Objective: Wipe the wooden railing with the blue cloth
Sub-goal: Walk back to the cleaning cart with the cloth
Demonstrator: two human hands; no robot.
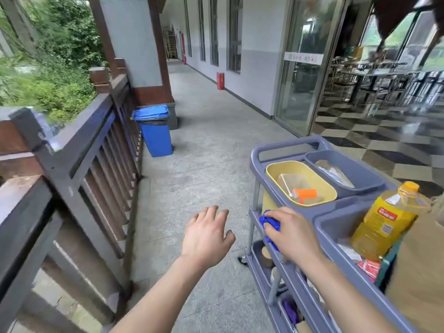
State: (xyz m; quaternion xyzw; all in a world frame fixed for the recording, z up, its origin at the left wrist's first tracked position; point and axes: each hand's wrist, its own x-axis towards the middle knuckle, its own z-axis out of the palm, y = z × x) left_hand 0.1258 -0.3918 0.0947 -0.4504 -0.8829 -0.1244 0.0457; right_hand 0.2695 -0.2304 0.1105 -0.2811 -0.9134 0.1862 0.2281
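Note:
A dark wooden railing (79,138) with vertical slats runs along the left side of the walkway, away from me. The blue cloth (269,223) is bunched up at the left edge of a grey-blue cleaning cart (283,150). My right hand (292,230) is closed over the cloth, hiding most of it. My left hand (206,233) hovers over the floor between railing and cart, fingers spread, holding nothing. Both hands are well to the right of the railing.
The cart on the right carries a yellow tub (300,181) with an orange-handled tool, a yellow oil bottle (384,219) and lower shelves with odds and ends. A blue bin (155,131) stands by the railing ahead. Glass doors (302,68) line the right; the grey paved floor (204,152) stretches forward.

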